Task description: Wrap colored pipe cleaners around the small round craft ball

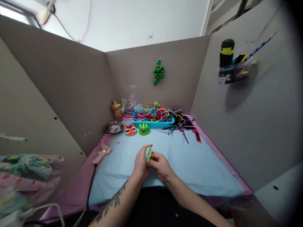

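Fuzzy coil (149, 154) half hidden between left hand (141, 164) and right hand (160, 165).

No text I can read anywhere. The clear bin (233, 74) on the right wall carries a small pinkish label at its lower left corner, too blurred for me.

Both hands' grip (149, 159) on a small, perhaps pipe-cleaner, coil (149, 153) above blue mat (201, 164)
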A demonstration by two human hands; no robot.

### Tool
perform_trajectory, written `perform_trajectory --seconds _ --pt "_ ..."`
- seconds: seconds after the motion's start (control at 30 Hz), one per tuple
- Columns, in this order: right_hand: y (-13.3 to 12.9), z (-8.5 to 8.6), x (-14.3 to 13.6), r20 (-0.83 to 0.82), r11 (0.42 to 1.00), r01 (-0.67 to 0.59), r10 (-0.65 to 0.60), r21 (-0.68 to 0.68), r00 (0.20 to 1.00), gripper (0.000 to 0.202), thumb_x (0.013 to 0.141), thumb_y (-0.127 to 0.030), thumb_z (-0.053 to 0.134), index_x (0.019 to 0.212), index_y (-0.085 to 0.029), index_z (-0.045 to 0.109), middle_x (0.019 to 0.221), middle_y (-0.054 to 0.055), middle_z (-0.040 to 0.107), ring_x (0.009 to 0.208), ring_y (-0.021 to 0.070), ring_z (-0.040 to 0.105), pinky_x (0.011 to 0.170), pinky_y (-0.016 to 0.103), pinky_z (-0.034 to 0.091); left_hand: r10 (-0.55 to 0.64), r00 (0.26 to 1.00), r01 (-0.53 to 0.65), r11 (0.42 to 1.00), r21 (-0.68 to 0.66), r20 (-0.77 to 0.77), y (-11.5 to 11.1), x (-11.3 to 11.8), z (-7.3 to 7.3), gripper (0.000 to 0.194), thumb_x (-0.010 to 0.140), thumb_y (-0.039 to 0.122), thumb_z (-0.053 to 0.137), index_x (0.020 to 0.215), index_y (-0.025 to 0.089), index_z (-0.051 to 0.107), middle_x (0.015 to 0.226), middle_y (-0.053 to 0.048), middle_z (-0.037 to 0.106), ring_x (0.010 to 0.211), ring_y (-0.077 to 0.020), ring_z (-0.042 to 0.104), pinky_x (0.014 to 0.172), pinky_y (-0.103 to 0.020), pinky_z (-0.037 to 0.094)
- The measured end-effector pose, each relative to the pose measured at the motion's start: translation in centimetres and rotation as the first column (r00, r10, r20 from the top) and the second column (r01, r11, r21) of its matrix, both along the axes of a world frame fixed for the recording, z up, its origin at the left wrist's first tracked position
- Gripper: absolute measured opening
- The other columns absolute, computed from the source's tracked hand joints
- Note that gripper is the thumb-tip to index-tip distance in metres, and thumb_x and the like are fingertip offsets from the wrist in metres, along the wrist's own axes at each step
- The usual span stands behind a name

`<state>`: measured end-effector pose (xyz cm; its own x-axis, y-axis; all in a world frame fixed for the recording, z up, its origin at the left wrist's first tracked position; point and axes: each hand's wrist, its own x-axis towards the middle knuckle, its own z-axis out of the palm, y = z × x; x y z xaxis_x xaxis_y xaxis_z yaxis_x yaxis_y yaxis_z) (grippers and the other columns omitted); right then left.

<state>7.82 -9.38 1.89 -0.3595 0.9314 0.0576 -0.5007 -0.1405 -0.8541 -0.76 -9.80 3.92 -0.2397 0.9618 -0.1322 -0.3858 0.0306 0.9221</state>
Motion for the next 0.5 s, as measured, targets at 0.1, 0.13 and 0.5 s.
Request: perform_trajectory --seconds 0.1,0.13,0.5 --pt "0.01 0.01 0.18 -0.022 1.0 -0.005 0.005 -0.004 1.0 0.037 0.056 -0.045 0.081 0.055 -0.014 0.061 0.048 -0.004 0.049 0.042 0.0061 0.035 0.042 0.021 0.022 0.016 0.998 -0.013 0.999 0.05 -0.066 -0.15 -0.26 0.31 0.03 0.075 0.037 0.053 0.091 0.016 0.068 0.075 -0.003 0.063 0.069 -0.0164 0.056 0.058 -0.023 0.04" --pt "0.0 0.02 0.19 -0.03 1.0 -0.003 0.002 -0.007 1.0 0.038 0.057 -0.047 0.08 0.055 -0.014 0.06 0.048 -0.004 0.049 0.042 0.0061 0.034 0.042 0.021 0.022 0.025 0.995 -0.019 0.997 0.068 -0.093 -0.23 -0.32 0.42 0.027 0.075 0.034 0.053 0.089 0.017 0.069 0.077 -0.004 0.064 0.071 -0.0171 0.057 0.06 -0.024 0.041" --pt "-0.33 -0.01 0.28 -0.098 0.998 -0.014 0.008 -0.055 0.995 0.039 0.058 -0.046 0.081 0.056 -0.015 0.058 0.05 -0.002 0.052 0.043 0.0064 0.038 0.04 0.02 0.024 0.057 0.958 -0.003 0.982 0.19 -0.282 -0.63 -0.88 0.54 0.025 0.083 0.027 0.049 0.089 0.019 0.072 0.091 -0.007 0.068 0.087 -0.0217 0.058 0.078 -0.028 0.043"
